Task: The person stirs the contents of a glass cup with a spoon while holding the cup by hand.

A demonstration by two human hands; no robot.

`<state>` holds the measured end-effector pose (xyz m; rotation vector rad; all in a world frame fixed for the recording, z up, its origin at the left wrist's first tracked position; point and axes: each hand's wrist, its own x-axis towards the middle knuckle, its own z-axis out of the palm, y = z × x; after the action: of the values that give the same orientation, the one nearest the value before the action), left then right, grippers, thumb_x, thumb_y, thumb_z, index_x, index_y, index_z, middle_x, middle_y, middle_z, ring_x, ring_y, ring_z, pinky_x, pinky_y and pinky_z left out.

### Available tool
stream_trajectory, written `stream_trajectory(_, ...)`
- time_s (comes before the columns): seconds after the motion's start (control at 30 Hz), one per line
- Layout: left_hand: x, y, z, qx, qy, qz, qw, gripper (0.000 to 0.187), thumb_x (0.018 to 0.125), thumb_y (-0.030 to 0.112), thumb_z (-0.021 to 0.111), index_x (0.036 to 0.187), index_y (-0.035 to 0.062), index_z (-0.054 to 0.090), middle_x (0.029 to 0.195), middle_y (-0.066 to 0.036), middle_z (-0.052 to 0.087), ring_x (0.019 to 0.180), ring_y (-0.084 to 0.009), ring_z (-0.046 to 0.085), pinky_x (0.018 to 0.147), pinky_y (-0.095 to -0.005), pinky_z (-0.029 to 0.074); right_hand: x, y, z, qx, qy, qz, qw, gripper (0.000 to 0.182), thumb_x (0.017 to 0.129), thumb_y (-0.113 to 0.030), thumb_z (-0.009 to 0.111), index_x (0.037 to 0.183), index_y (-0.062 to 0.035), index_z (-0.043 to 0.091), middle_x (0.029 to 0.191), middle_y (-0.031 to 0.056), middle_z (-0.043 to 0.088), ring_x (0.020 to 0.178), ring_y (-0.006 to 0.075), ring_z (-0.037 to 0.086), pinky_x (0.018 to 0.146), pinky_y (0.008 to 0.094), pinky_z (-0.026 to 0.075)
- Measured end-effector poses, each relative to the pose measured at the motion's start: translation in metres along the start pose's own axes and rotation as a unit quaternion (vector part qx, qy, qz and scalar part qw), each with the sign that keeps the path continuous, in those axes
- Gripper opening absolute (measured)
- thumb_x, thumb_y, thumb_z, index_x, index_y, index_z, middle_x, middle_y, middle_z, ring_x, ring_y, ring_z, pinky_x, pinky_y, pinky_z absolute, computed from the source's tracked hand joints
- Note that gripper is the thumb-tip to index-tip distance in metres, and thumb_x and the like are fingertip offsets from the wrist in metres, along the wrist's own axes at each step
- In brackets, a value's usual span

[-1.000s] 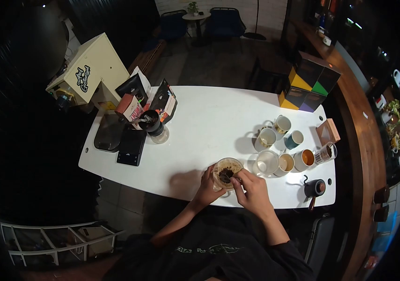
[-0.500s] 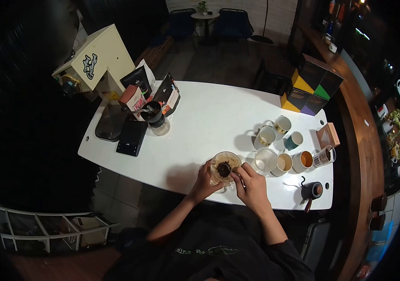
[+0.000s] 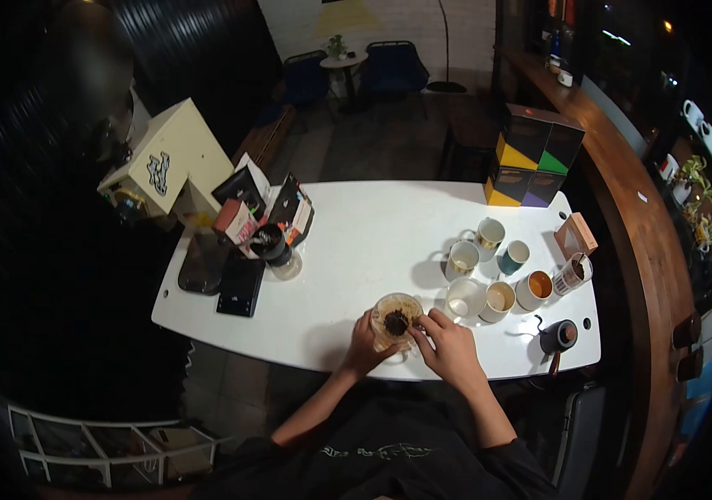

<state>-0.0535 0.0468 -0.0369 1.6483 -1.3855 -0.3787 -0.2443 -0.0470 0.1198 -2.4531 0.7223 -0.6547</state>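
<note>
A coffee dripper [image 3: 382, 340] with a paper filter [image 3: 410, 307] stands at the table's front edge, dark coffee grounds [image 3: 396, 322] in its middle. My left hand [image 3: 366, 348] is wrapped round the dripper's left side, thumb toward the front. On the other side, my right hand [image 3: 447, 340] has its fingertips pinched together over the right rim; whatever they pinch is too small to make out. Right behind that hand are a clear glass server [image 3: 464, 298] and a cream cup [image 3: 498, 300].
More cups, including a patterned cup [image 3: 462, 260] and a white cup [image 3: 533, 289], cluster to the right. A black gooseneck kettle [image 3: 557, 337] sits near the right corner. At left are a black scale [image 3: 240, 287], a hand grinder [image 3: 271, 243] and coffee bags [image 3: 292, 210].
The head view has tilted, so the table's far edge sits lower in the picture. My right fingertips have shifted slightly toward the dripper's front rim; my left hand keeps its hold.
</note>
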Motion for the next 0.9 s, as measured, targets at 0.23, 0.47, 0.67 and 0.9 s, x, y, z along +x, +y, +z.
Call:
stream_trajectory(0.23, 0.005, 0.012, -0.011, -0.030, -0.042, -0.051, 0.997, 0.082, 0.074, 0.033, 0.091, 0.140, 0.0008, 0.054, 0.139, -0.017, 0.051, 0.130, -0.0375, 0.050, 0.111, -0.0506, 0.039, 0.009, -0.012, 0.010, 0.030, 0.045, 0.027, 0.998, 0.011, 0.096, -0.015, 0.068, 0.099, -0.0042, 0.066, 0.089, 0.0132, 0.062, 0.070, 0.0387, 0.065, 0.061, 0.0461, 0.052)
stream_trajectory(0.47, 0.005, 0.007, -0.011, 0.020, -0.054, -0.036, 0.998, 0.079, 0.077, 0.040, 0.088, 0.138, -0.0004, 0.058, 0.147, -0.018, 0.045, 0.136, -0.0376, 0.043, 0.116, -0.0512, 0.032, 0.011, -0.020, 0.018, 0.032, 0.077, 0.047, 0.995, 0.008, 0.096, -0.010, 0.067, 0.097, -0.0029, 0.065, 0.087, 0.0137, 0.062, 0.070, 0.0379, 0.065, 0.061, 0.0449, 0.052)
stream_trajectory(0.67, 0.003, -0.003, -0.011, 0.069, -0.086, -0.020, 0.994, 0.081, 0.075, 0.041, 0.087, 0.138, -0.0004, 0.060, 0.151, -0.017, 0.043, 0.140, -0.0361, 0.040, 0.116, -0.0521, 0.030, 0.009, -0.038, 0.020, 0.044, 0.070, 0.066, 0.994, 0.007, 0.095, -0.008, 0.068, 0.096, -0.0016, 0.065, 0.085, 0.0137, 0.062, 0.069, 0.0376, 0.065, 0.061, 0.0440, 0.052)
stream_trajectory(0.9, 0.005, 0.003, -0.020, 0.097, -0.098, 0.010, 0.990, 0.079, 0.075, 0.041, 0.087, 0.138, 0.0014, 0.060, 0.150, -0.015, 0.043, 0.139, -0.0349, 0.040, 0.114, -0.0523, 0.030, 0.009, -0.048, 0.024, -0.006, 0.072, 0.103, 0.992, 0.006, 0.094, -0.007, 0.069, 0.095, -0.0012, 0.066, 0.084, 0.0140, 0.062, 0.069, 0.0363, 0.066, 0.061, 0.0426, 0.052)
